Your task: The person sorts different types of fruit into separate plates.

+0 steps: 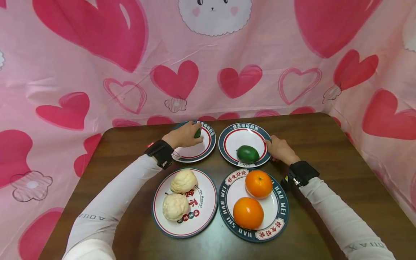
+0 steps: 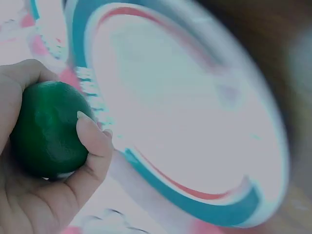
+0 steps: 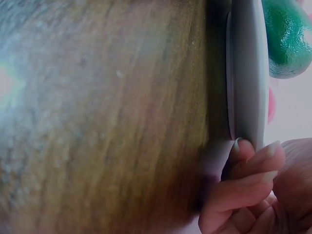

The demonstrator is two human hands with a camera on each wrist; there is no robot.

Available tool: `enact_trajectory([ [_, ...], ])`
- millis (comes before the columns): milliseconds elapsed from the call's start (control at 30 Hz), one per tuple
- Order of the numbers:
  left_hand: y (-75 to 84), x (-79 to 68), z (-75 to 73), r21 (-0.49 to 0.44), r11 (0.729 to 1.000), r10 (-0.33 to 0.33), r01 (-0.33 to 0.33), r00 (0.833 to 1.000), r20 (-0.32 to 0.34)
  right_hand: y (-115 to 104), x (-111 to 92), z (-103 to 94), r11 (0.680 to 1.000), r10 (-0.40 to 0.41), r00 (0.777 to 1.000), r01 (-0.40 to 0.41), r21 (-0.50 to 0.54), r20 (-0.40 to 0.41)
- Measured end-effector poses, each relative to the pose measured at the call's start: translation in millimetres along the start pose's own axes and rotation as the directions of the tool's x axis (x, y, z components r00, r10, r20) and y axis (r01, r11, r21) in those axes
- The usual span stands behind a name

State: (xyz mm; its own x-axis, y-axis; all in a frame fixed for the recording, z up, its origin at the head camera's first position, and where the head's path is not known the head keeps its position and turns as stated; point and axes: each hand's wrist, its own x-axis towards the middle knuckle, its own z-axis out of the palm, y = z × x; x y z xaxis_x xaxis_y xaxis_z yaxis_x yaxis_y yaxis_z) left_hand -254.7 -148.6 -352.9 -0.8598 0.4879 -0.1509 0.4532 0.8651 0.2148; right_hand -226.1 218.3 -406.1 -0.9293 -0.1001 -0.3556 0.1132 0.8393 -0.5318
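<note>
My left hand (image 1: pixel 186 135) holds a dark green lime (image 2: pixel 51 129) above the far left plate (image 1: pixel 211 139); the left wrist view shows thumb and fingers curled round the fruit. On the far right plate (image 1: pixel 227 144) lies another glossy lime (image 1: pixel 247 154), toward its near side. My right hand (image 1: pixel 280 148) pinches that plate's right rim. From the right wrist, curled fingers (image 3: pixel 243 195) show at the edge of the plate (image 3: pixel 248 73), with the lime beyond it.
Closer to me, a white plate (image 1: pixel 208 216) bears two pale, lumpy, bun-like pieces (image 1: pixel 183 181). Right of it, a blue-rimmed plate (image 1: pixel 224 213) carries two oranges (image 1: pixel 248 213). All stand on a dark wooden table (image 1: pixel 325 144), with a pink heart-patterned cloth (image 1: pixel 273 32) hanging behind.
</note>
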Motion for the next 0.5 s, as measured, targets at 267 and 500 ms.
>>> enact_trajectory([
  [267,58.1,36.4,-18.0,0.040,0.989,0.141,-0.139,0.989,-0.041,-0.1,-0.3,-1.0,0.999,0.010,1.000,-0.010,0.036,0.002],
  [500,97.8,68.5,-11.3,0.095,0.977,0.186,-0.191,0.981,0.059,1.1,0.1,-0.3,0.999,0.016,1.000,-0.016,0.040,-0.004],
])
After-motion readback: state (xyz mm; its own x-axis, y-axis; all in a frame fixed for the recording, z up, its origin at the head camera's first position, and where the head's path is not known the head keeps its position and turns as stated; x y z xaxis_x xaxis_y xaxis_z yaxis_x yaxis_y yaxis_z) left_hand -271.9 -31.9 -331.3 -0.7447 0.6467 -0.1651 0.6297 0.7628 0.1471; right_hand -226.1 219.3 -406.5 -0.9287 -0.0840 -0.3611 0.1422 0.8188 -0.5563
